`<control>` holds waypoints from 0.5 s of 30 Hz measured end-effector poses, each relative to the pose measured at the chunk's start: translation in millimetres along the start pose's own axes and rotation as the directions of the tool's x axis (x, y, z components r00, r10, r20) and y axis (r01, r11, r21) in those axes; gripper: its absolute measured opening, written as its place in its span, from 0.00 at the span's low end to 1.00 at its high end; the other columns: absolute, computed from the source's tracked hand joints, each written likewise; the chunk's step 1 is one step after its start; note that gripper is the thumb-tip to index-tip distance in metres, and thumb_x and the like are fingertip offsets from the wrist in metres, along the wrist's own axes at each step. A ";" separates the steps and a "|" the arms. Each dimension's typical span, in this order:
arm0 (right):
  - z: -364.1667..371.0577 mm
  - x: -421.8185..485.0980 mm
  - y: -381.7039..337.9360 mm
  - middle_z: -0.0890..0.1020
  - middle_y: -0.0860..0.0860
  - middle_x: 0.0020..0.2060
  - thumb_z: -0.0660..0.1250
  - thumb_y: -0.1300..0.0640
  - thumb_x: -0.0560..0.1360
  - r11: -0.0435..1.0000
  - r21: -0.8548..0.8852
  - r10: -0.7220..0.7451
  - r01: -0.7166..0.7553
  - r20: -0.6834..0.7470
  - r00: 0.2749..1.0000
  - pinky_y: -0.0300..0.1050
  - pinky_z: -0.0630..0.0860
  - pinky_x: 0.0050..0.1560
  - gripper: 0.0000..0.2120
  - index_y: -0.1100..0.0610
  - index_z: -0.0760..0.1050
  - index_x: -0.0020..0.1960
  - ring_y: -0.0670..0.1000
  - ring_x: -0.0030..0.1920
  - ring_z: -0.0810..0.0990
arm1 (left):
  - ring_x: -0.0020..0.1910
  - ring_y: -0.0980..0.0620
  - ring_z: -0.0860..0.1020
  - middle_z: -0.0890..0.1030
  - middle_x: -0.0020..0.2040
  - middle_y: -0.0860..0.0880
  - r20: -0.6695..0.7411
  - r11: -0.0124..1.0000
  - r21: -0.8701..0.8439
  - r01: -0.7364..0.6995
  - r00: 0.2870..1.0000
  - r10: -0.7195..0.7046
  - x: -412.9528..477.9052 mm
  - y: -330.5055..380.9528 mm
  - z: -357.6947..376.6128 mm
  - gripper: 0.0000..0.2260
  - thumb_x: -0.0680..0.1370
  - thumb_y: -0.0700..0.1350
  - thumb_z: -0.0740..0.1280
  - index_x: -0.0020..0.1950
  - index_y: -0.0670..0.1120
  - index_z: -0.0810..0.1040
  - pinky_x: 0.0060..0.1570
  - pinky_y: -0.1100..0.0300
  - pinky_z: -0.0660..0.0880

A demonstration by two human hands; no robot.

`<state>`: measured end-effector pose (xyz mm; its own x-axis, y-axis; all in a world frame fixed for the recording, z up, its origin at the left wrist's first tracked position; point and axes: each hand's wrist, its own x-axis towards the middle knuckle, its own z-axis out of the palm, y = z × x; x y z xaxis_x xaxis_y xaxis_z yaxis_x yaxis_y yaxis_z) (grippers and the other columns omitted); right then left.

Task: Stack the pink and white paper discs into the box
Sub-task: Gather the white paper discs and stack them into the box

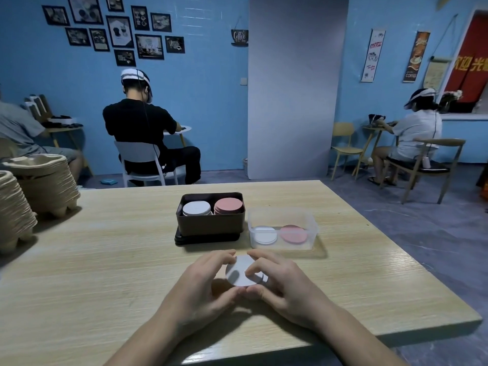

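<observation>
Both my hands hold a small stack of white paper discs [241, 272] just above the table, in front of the boxes. My left hand [203, 283] curls its fingers round the left edge, and my right hand [282, 283] pinches the right edge. A dark brown tin box [210, 225] stands beyond, holding a tall white disc stack [196, 208] on the left and a pink disc stack [228, 205] on the right. To its right a clear plastic box [282, 243] holds a low white stack [264, 235] and a low pink stack [293, 233].
The brown tin rests on its black lid [184, 240]. Stacks of pulp cup trays [39, 180] stand at the table's left edge. The wooden table [105, 260] ends close on the right and near sides. People sit at other tables behind.
</observation>
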<state>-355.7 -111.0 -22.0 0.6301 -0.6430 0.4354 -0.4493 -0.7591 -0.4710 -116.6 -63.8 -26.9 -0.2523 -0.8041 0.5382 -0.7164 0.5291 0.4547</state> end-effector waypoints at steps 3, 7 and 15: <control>-1.3 -1.6 -0.2 0.74 0.45 0.71 0.67 0.41 0.79 0.999 0.042 0.003 -0.001 -0.043 0.999 0.41 0.71 0.68 0.10 0.46 0.76 0.53 0.41 0.72 0.71 | 0.57 0.64 0.78 0.81 0.59 0.62 -0.013 0.999 -0.047 0.010 1.000 -0.011 0.2 2.9 -2.1 0.20 0.74 0.59 0.73 0.62 0.53 0.78 0.55 0.66 0.75; -2.3 -1.5 -1.3 0.75 0.45 0.71 0.71 0.43 0.78 0.998 0.057 -0.010 0.012 -0.032 0.999 0.43 0.70 0.69 0.09 0.46 0.76 0.53 0.40 0.72 0.71 | 0.52 0.57 0.81 0.82 0.55 0.63 -0.029 0.994 -0.113 -0.001 1.000 -0.002 1.3 5.5 -3.9 0.17 0.73 0.54 0.75 0.60 0.52 0.80 0.52 0.62 0.77; -6.0 -0.9 -2.8 0.75 0.44 0.72 0.75 0.44 0.76 0.996 0.076 -0.045 0.046 -0.012 0.999 0.43 0.70 0.70 0.12 0.47 0.78 0.54 0.41 0.71 0.72 | 0.59 0.55 0.82 0.83 0.61 0.60 0.051 0.975 -0.219 0.033 0.998 -0.022 2.7 -1.6 -5.2 0.16 0.73 0.51 0.79 0.59 0.53 0.81 0.57 0.56 0.78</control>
<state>-358.7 -108.9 -16.5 0.6421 -0.6095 0.4650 -0.3706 -0.7777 -0.5077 -112.8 -65.4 -22.6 -0.2691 -0.8286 0.4910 -0.5646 0.5487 0.6165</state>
